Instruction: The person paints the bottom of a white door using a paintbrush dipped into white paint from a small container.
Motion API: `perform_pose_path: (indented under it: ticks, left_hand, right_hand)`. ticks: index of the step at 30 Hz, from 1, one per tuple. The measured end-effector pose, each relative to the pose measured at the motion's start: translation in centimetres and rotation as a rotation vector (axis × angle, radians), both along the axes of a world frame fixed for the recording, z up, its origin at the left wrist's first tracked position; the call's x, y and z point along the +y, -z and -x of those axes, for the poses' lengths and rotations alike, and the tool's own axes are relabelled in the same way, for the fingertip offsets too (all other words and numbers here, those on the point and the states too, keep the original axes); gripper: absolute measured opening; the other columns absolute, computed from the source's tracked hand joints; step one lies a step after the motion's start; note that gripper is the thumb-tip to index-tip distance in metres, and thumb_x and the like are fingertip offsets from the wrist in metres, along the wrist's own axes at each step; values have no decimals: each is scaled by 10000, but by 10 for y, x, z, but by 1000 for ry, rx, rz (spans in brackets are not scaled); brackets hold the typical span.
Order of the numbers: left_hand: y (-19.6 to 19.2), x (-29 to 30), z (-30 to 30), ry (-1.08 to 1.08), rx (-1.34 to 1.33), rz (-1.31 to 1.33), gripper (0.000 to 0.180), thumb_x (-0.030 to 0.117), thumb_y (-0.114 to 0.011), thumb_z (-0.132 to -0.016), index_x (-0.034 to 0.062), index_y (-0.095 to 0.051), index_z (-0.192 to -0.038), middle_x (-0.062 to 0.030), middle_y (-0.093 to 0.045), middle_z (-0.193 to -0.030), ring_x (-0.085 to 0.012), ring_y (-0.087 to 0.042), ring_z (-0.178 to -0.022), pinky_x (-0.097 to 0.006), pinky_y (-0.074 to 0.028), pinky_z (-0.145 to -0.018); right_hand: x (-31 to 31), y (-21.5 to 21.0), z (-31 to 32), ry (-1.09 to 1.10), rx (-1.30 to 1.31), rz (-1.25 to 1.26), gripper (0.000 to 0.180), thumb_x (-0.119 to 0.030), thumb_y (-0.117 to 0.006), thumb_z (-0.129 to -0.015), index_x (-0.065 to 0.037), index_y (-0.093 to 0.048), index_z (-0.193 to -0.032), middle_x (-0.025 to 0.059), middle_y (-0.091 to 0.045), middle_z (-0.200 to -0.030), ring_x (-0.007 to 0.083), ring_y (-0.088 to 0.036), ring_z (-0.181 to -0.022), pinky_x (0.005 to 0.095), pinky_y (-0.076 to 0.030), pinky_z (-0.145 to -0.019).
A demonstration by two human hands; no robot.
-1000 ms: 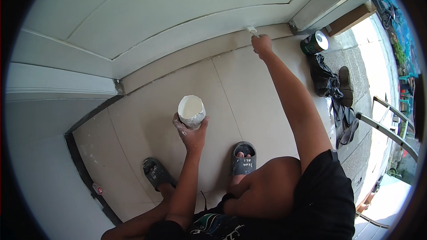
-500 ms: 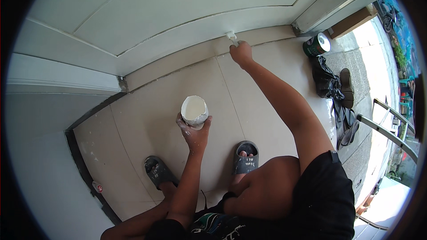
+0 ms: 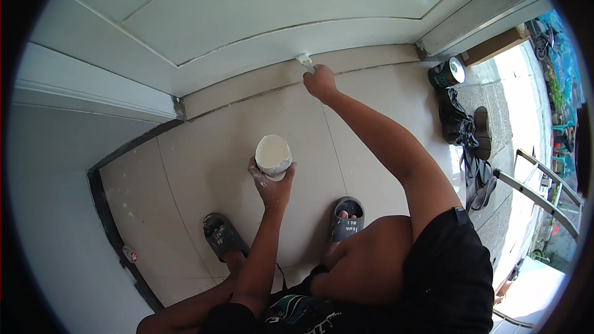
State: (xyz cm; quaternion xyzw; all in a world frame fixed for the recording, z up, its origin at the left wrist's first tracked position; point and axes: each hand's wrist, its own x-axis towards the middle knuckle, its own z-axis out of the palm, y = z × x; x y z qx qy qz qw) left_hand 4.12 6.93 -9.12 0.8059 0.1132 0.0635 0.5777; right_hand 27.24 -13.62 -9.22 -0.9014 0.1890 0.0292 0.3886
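While left hand [image 3: 272, 182] grips white cup [image 3: 273, 156], right hand [image 3: 320, 81] closed on small brush [image 3: 304, 61] at door base, green can [image 3: 447, 73] nearby

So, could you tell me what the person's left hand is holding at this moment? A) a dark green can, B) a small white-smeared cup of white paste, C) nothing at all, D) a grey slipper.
B: the left hand grips a small cup filled with white paste over the floor tiles, while the dark green can stands apart by the doorway.
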Motion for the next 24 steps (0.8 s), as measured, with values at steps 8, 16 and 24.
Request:
perform_pose_path:
  ticks: [8, 16, 24]
  left_hand:
    - [0, 3, -5, -8, 12, 13, 936, 184, -935, -738, -29, -314, -1405, -220, -504, -1319, -322, -565, -1222, -448, -480, -1055]
    - [-1, -1, -8, -13, -17, 38, 944, 215, -939, -742, -24, -312, -1406, -222, -503, -1322, -327, -566, -1220, -453, -475, -1057]
    - [13, 0, -3, 13, -34, -46, 942, 220, -937, -743, -15, -307, -1402, -223, -512, -1317, -335, -571, -1214, -463, -469, -1053]
  right_hand:
    - [28, -4, 0, -112, -36, -58, 291, -213, -650, -832, 76, -664, -866, 329, -685, -895, 494, -676, -911, 533, -539, -859]
    - [-19, -7, -2, -46, -38, -84, 300, -234, -656, -856, 63, -689, -872, 300, -694, -842, 458, -693, -830, 504, -546, -775]
    - [-63, 13, -6, 176, -24, -129, 232, -176, -606, -910, 29, -625, -802, 97, -617, -641, 194, -600, -515, 373, -478, -499]
